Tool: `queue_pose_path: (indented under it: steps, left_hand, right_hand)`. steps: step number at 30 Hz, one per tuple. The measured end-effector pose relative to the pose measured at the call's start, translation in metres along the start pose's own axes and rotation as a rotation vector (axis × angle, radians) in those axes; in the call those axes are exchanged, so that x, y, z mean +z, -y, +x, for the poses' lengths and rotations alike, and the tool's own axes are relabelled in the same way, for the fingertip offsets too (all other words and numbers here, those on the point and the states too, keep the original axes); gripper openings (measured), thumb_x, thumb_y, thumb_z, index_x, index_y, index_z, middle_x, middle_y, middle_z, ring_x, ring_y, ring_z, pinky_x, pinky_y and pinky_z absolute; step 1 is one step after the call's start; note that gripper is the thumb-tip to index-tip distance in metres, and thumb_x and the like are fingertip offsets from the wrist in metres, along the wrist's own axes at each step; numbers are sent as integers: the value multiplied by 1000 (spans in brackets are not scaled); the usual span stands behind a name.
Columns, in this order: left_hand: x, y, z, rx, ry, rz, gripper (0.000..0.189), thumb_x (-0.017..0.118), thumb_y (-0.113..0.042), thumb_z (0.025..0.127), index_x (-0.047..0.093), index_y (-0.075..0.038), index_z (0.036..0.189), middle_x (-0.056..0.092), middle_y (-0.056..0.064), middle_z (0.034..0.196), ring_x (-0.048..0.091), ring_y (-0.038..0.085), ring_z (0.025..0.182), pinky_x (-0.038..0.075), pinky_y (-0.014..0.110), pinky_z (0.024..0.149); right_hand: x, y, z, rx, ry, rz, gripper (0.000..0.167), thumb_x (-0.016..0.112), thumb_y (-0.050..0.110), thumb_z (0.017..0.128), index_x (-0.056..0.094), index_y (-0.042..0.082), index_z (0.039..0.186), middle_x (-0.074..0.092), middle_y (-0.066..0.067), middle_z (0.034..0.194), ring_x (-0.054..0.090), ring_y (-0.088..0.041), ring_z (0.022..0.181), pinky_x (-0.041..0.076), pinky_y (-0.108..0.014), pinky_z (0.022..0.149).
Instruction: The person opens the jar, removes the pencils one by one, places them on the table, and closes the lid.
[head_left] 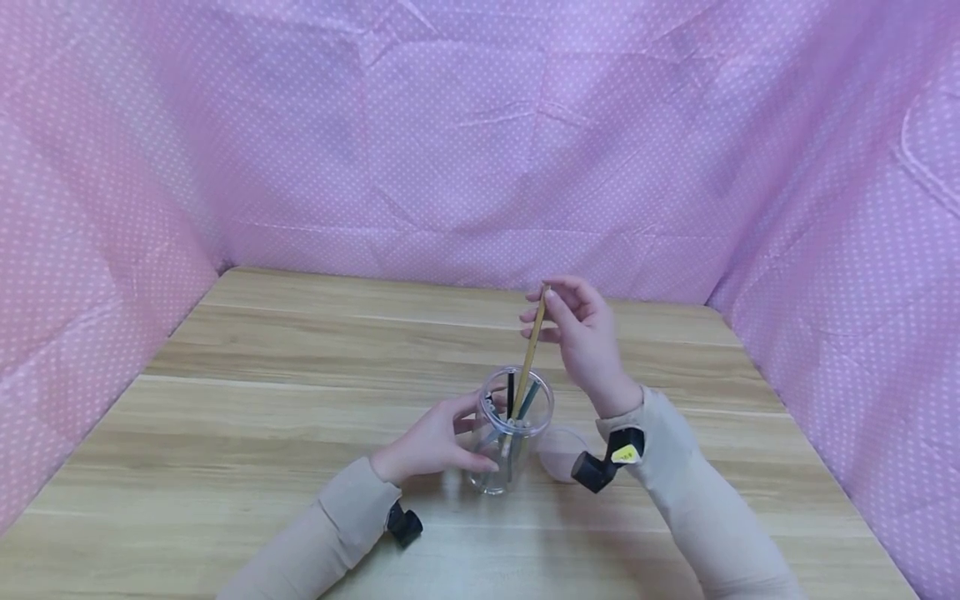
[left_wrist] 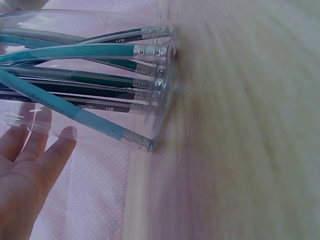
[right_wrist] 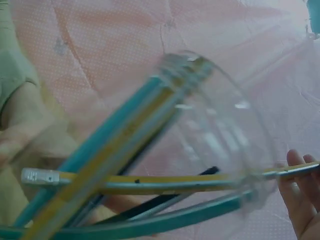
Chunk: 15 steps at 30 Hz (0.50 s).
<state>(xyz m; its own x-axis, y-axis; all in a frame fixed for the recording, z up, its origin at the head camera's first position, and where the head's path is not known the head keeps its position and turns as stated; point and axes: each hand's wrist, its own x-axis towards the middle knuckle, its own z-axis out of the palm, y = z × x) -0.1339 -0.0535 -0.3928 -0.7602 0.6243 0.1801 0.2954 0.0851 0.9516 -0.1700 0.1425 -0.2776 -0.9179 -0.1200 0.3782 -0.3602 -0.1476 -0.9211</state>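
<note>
Slim yellow pencil (head_left: 532, 342) pinched at clear cylindrical jar (head_left: 517, 432)

The right grip (head_left: 587, 346) pinches the pencil's upper end; its lower part is inside the jar, among teal and black pencils (left_wrist: 85, 51). The left grip (head_left: 433, 437) holds the jar's side, on the pale wood-grained surface (head_left: 300, 358).

A pale tan, wood-grain desk (head_left: 300, 350) stretches from near to far, its far corners rounded and its darker streaks running mostly left to right. Pink-lilac cloth (head_left: 450, 150) printed with small white dots rises beyond the far edge and along the left and right sides. It is creased, partly in straight lines, and a curved fold (head_left: 918, 177) stands out on the right. A clear round disc (head_left: 557, 454) lies on the desk, right of centre, partly hidden.
</note>
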Motion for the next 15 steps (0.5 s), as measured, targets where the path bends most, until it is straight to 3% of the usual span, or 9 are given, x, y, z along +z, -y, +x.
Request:
queue_pose_path:
  steps: [8, 15]
  left_hand:
    - [0, -1, 0, -10, -5, 10, 86, 83, -9, 68, 41, -12, 143, 52, 8, 139, 50, 30, 126, 39, 44, 109]
    - [1, -1, -2, -17, -9, 20, 88, 83, -11, 67, 40, -14, 144, 52, 8, 139, 50, 29, 127, 39, 45, 109]
  right_hand:
    - [-8, 17, 27, 83, -98, 92, 24, 42, 2, 98, 58, 20, 98, 68, 4, 88, 67, -9, 71, 60, -26, 64]
    - [-24, 36, 52, 84, -171, 237, 14, 44, 2, 97, 55, 10, 99, 67, -1, 86, 67, -10, 67, 60, -25, 64]
